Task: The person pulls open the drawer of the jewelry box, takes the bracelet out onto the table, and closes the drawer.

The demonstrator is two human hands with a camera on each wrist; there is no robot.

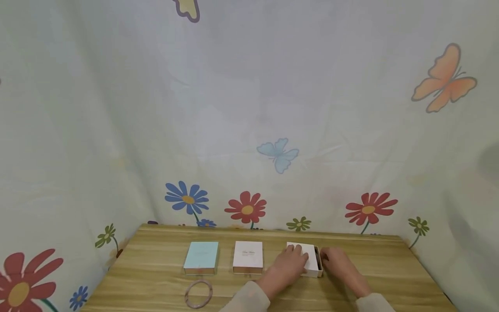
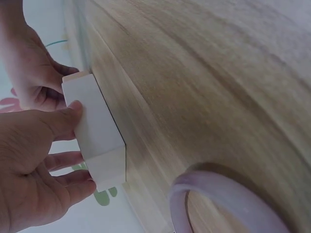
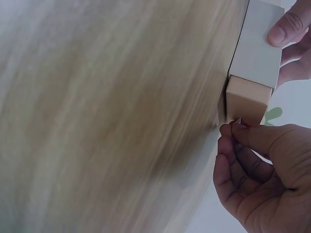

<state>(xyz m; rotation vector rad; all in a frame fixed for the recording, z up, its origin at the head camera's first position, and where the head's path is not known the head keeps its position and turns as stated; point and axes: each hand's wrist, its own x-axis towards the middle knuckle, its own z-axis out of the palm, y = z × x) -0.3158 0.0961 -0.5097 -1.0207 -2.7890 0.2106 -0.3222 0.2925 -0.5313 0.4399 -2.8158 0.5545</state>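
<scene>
A white drawer-style gift box point(image 1: 310, 250) lies on the wooden table, right of the middle. My left hand point(image 1: 286, 265) grips its outer sleeve, thumb on the near side and fingers over the top and far side. A tan inner drawer point(image 3: 247, 99) sticks a short way out of the sleeve's right end. At that end my right hand point(image 3: 272, 167) has thumb and forefinger pinched together against the drawer's end face; whatever lies between the fingertips is hidden. The drawer's inside shows only as a dark strip in the head view.
To the left stand a second white box point(image 1: 248, 255) and a mint-green box point(image 1: 201, 255). A pale purple bangle point(image 1: 211, 291) lies nearer the front edge. Behind the wooden table point(image 1: 374, 260) hangs a curtain point(image 1: 218, 108) printed with flowers and butterflies.
</scene>
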